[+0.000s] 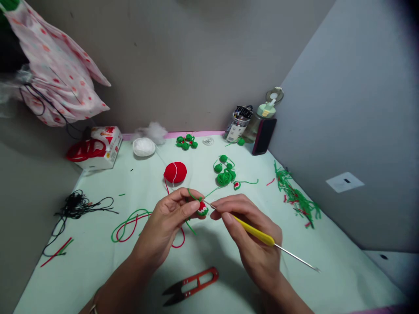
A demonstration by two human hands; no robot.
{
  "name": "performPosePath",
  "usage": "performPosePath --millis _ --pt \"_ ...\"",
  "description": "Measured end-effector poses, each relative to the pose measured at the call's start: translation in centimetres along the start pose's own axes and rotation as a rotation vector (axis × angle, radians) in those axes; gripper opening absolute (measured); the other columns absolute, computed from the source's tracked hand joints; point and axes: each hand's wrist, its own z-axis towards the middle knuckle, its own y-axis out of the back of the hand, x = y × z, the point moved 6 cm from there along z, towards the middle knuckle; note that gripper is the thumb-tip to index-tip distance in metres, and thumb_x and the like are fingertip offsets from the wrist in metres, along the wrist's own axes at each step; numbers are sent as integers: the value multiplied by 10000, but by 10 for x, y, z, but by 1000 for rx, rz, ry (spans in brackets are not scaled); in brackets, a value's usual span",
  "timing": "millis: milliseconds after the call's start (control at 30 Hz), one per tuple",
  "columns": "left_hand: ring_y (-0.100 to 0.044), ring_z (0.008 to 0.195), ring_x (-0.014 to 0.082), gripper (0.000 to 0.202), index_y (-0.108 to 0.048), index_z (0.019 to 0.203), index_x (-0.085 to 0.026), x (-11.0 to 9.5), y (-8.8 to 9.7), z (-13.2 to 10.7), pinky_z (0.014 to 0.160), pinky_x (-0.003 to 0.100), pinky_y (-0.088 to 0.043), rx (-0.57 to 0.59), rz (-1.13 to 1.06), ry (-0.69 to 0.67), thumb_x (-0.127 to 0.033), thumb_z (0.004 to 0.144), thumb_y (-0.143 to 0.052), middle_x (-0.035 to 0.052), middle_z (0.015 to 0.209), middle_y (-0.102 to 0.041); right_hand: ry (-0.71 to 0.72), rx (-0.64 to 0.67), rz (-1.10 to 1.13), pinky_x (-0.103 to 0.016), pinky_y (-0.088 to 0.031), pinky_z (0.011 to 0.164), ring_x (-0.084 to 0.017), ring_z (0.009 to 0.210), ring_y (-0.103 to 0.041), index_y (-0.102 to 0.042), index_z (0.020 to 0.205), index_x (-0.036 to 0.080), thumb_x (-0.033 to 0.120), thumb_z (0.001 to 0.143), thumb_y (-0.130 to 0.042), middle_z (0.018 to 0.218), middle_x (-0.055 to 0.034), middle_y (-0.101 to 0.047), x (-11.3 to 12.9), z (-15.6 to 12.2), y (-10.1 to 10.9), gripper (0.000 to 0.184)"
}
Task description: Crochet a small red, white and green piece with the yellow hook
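My left hand [170, 220] pinches a small red, white and green crochet piece [202, 210] between thumb and fingers, with green yarn [194, 195] looped over the forefinger. My right hand [253, 235] grips a yellow-handled crochet hook [257, 234], its metal tip at the piece. Both hands hover over a pale green table [98, 270]. A red yarn ball [175, 172] lies just behind the hands, and red and green strands [131, 224] trail to the left.
Red thread snips [193, 285] lie near the front edge. Green yarn bundles [225, 173], green scraps [296, 198], a white yarn ball [144, 146], a black cord [75, 205], a carton [101, 148], a jar [236, 124], a bottle [262, 117] and a phone [263, 136] ring the table.
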Motion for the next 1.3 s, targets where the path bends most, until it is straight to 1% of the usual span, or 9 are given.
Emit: performPosePath --millis 200,367,500,533,600,700,933,1067,1300 --pt "-656 801 118 88 -831 877 -238 1 2 1 768 193 -514 22 45 -19 -292 821 -872 -9 827 -745 -15 5 19 -298 -585 821 -156 929 -713 -762 1040 278 144 992 -651 990 -9 -758 -2 3 1 180" --pt "-664 847 140 306 -847 1096 -311 4 6 -1 830 239 -504 -20 163 -20 -300 795 -902 -16 851 -750 16 45 -21 -271 -611 716 -155 827 -728 -787 1007 276 161 961 -699 922 -12 -754 -4 8 -2 152" --pt "-649 863 139 419 -831 1171 -313 7 3 -6 854 243 -487 -117 140 -24 -301 764 -930 -24 849 -746 329 -41 -476 -308 -634 730 -189 867 -743 -746 1259 286 65 958 -640 1000 -66 -755 3 -7 -10 388" --pt "-652 868 138 438 -821 1196 -310 10 1 -7 859 242 -485 -113 79 0 -312 771 -926 -21 861 -748 437 -33 -546 -332 -643 745 -216 924 -747 -702 1350 279 70 960 -635 1048 -87 -765 6 -12 -15 447" --pt "-655 867 132 455 -810 1220 -291 15 -4 -8 856 237 -482 -76 -53 76 -325 780 -919 -9 890 -750 510 -30 -589 -363 -652 759 -240 980 -745 -638 1438 288 79 965 -635 1096 -96 -772 7 -18 -19 517" --pt "-647 880 132 446 -818 1196 -247 20 -9 -7 865 233 -477 -20 -158 154 -304 767 -927 13 901 -749 389 -53 -455 -342 -650 747 -213 930 -747 -685 1370 325 57 951 -667 1067 -66 -772 6 -13 -13 497" --pt "-633 895 136 454 -795 1247 -279 14 -6 -4 887 239 -453 33 -135 149 -267 805 -896 1 881 -732 170 -47 -81 -300 -626 756 -168 881 -749 -797 1140 282 62 948 -696 1003 -35 -800 3 5 -2 308" --pt "-596 888 135 423 -804 1233 -261 8 0 -3 889 234 -442 23 -94 133 -249 816 -874 4 907 -705 104 -112 112 -324 -627 707 -177 813 -741 -813 1069 278 149 995 -655 924 -27 -800 -5 6 4 217" --pt "-578 896 164 310 -843 1141 -267 3 4 -5 865 258 -447 20 27 63 -276 831 -842 20 921 -693 -173 -90 405 -326 -660 691 -162 707 -748 -801 970 260 340 1019 -648 862 -17 -777 -30 12 5 180"
